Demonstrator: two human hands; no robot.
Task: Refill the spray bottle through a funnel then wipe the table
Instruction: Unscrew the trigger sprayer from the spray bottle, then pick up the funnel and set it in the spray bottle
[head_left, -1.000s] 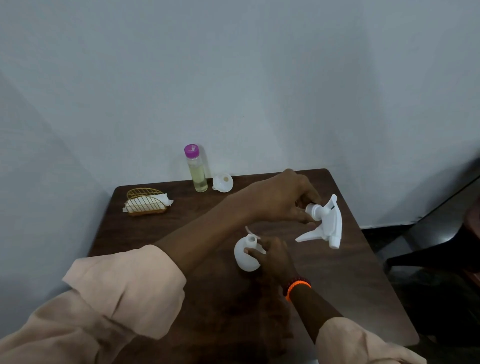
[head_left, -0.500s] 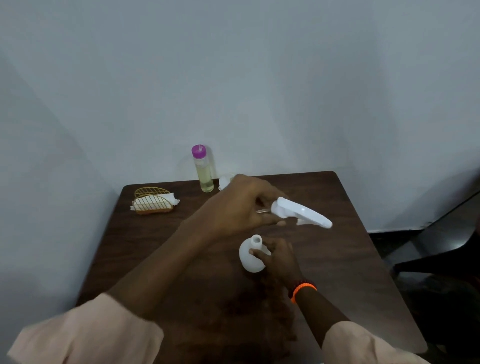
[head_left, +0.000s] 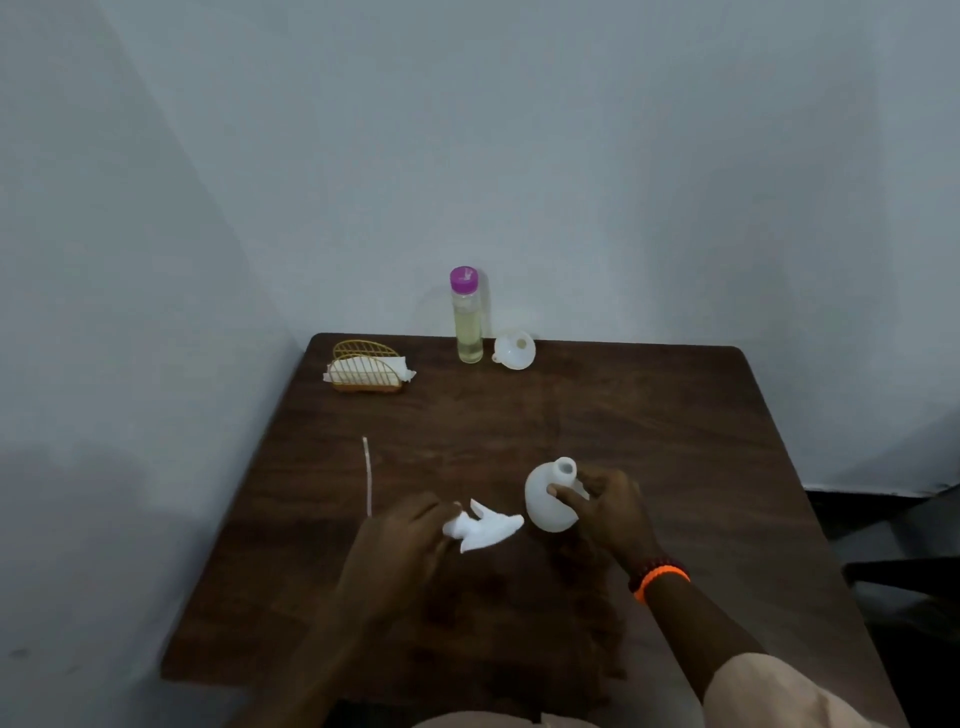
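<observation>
The round white plastic spray bottle stood uncapped near the middle of the dark wooden table, gripped at its neck by the right hand. The left hand grasped the white trigger sprayer head just beside it, its thin dip tube trailing away.

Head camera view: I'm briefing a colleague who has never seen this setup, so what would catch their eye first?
Probably the white spray bottle, its neck open, gripped by the right hand near the middle of the dark wooden table. Just left of it, the left hand holds the white trigger sprayer head low over the table. At the far edge stand a purple-capped bottle of yellowish liquid and a white funnel.
</observation>
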